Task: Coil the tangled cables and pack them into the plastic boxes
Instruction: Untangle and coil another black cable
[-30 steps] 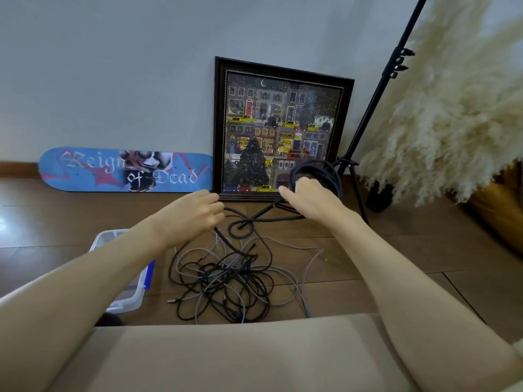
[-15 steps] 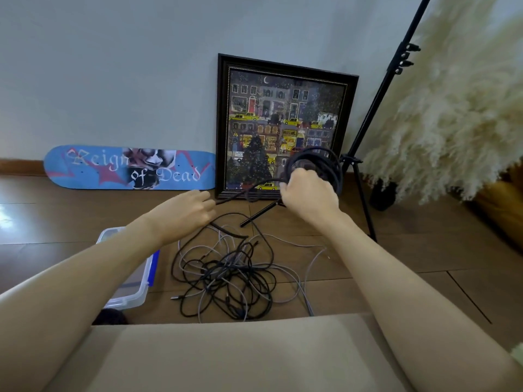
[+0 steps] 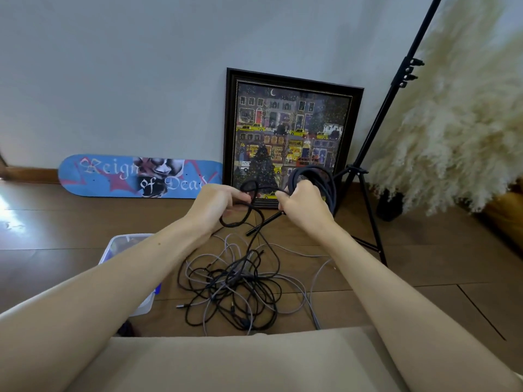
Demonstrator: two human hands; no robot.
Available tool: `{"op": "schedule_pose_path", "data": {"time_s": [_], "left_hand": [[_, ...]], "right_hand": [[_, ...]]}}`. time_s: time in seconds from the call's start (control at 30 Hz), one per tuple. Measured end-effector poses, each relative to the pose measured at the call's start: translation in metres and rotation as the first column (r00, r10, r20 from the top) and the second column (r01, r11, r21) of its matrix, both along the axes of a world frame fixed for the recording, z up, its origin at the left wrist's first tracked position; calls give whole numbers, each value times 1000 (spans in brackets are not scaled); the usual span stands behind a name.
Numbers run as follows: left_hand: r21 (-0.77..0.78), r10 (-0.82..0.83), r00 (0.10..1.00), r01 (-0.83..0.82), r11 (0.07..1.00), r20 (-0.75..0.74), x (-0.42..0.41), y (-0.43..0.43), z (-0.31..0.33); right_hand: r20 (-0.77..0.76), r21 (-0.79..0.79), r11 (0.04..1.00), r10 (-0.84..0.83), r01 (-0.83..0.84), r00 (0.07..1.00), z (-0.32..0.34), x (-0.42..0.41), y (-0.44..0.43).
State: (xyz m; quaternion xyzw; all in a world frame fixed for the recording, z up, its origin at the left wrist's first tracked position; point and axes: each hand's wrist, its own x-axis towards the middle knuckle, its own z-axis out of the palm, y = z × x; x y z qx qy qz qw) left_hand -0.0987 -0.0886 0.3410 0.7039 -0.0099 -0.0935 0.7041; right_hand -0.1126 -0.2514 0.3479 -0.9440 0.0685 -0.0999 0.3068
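My right hand [image 3: 304, 206] grips a thick black cable coil [image 3: 319, 182], held up in front of the framed picture. My left hand [image 3: 216, 206] pinches the loose run of that same black cable [image 3: 240, 219], which loops down below my fingers. A tangle of thin black and grey cables [image 3: 240, 287] lies on the wooden floor beneath both hands. A clear plastic box [image 3: 121, 247] with a blue latch sits on the floor at the left, mostly hidden behind my left forearm.
A framed picture [image 3: 291, 131] leans on the wall behind the hands. A blue skateboard deck [image 3: 135, 176] lies along the wall at left. A black tripod stand [image 3: 368, 176] rises at right beside pale pampas grass [image 3: 458, 123]. A beige cushion [image 3: 226, 363] fills the foreground.
Both hands have lifted and drawn closer together. My left hand has brought a new loop of the black cable up toward the coil in my right hand.
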Motion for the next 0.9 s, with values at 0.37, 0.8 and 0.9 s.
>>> {"op": "schedule_pose_path", "data": {"time_s": [0.37,0.8,0.9], "left_hand": [[29,148,966,-145,989,-212,7,6,-15],[581,-409,913,338,740,-10,-6,-4,-21],[727,-347,936,198,658,59,1,1,-26]], "right_hand": [[-114,-329,914,212,-238,971,3,-21,11],[46,-41,988,-150,152,988,8,-6,-9],[111,40,958,-287,284,952,12,-3,-20]]}}
